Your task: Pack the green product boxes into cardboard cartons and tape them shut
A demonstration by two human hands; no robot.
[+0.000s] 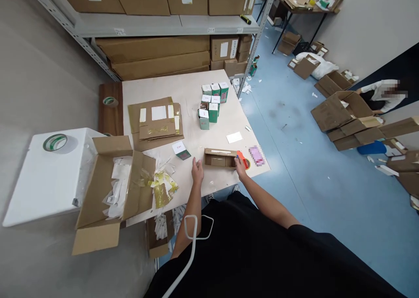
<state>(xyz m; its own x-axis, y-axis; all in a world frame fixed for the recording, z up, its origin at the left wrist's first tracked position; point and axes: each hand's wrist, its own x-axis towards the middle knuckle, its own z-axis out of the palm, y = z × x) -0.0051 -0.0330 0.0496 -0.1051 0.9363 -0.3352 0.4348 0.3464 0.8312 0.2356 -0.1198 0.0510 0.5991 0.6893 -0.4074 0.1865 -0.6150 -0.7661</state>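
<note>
In front of me on the table sits a small open cardboard box (220, 160), its inside showing. My right hand (241, 168) grips the box's right end. A small blue bit shows at those fingers; what it is I cannot tell. Just beyond that hand lies an orange tape dispenser (242, 159) with a roll of tape, partly covered. My left hand (197, 173) is off the box's left end, fingers apart and holding nothing. Up and left of it lies a green-and-white carton (181, 150). Several similar green cartons (212, 110) stand grouped farther back.
Flattened cardboard (157, 119) lies at the table's left. A large open box (137, 189) with white paper stands beside crumpled yellow tape (163, 189). A white card (234, 137) and a blurred pink item (256, 155) lie right. Shelving (163, 26) rises behind; a person (384, 95) works among boxes.
</note>
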